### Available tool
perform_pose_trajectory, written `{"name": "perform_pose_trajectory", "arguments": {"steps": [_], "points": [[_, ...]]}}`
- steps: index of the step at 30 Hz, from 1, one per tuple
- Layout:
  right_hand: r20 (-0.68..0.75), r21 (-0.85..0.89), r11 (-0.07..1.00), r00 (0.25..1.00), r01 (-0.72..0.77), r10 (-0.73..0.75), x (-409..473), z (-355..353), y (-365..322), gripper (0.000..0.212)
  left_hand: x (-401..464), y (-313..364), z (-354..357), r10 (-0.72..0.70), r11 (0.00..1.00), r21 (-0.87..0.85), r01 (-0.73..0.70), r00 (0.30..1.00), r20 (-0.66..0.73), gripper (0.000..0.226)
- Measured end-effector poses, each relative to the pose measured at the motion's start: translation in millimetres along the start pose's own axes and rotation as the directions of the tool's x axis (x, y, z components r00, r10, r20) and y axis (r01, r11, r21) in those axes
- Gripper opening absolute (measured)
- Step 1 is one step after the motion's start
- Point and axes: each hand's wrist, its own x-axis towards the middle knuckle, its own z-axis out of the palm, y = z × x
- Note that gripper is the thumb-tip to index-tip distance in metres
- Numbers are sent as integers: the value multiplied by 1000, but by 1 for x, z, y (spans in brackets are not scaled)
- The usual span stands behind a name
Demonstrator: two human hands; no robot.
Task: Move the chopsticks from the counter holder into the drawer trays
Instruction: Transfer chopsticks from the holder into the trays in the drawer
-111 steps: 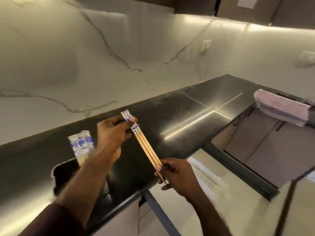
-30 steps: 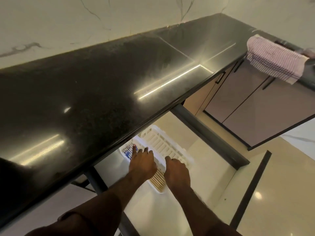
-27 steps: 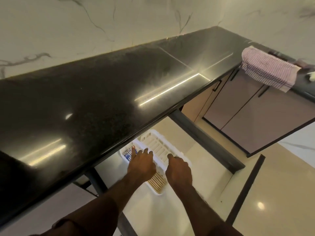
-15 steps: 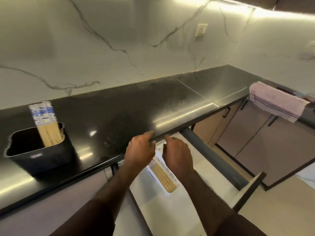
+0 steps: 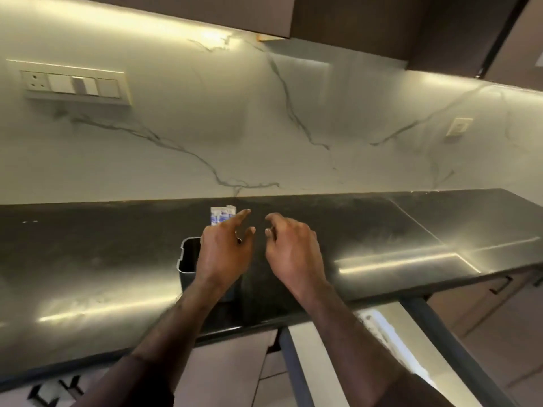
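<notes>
A dark rectangular holder (image 5: 188, 257) stands on the black counter (image 5: 382, 230). White-and-blue chopstick tops (image 5: 221, 215) stick up from it, just behind my left hand. My left hand (image 5: 224, 251) hovers over the holder with fingers spread, index finger pointing past the chopstick tops. My right hand (image 5: 291, 248) floats beside it to the right, fingers loosely curled, holding nothing. Below the counter edge at the right, the open drawer (image 5: 390, 348) shows a corner of the white tray (image 5: 370, 321); its contents are hidden.
A marble backsplash (image 5: 264, 136) rises behind the counter, with a switch panel (image 5: 73, 83) at upper left and a socket (image 5: 458, 127) at right. Dark upper cabinets (image 5: 382, 22) hang overhead. The drawer's dark front rail (image 5: 440, 333) juts out at lower right.
Both hands have risen from the drawer tray, where the chopsticks were left, to above the counter holder. The view has swung up and left toward the wall.
</notes>
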Motion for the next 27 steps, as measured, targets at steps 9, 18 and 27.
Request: {"name": "perform_pose_trajectory", "arguments": {"steps": [9, 18, 27], "points": [[186, 37, 992, 977, -117, 108, 51, 118, -59, 22, 80, -117, -27, -47, 994, 108, 33, 991, 127, 48], [230, 10, 962, 937, -272, 263, 59, 178, -58, 20, 111, -167, 1, -123, 990, 98, 102, 964, 237, 52], [229, 20, 943, 920, -331, 318, 58, 192, -53, 22, 123, -179, 22, -139, 990, 46, 132, 946, 293, 50]]}}
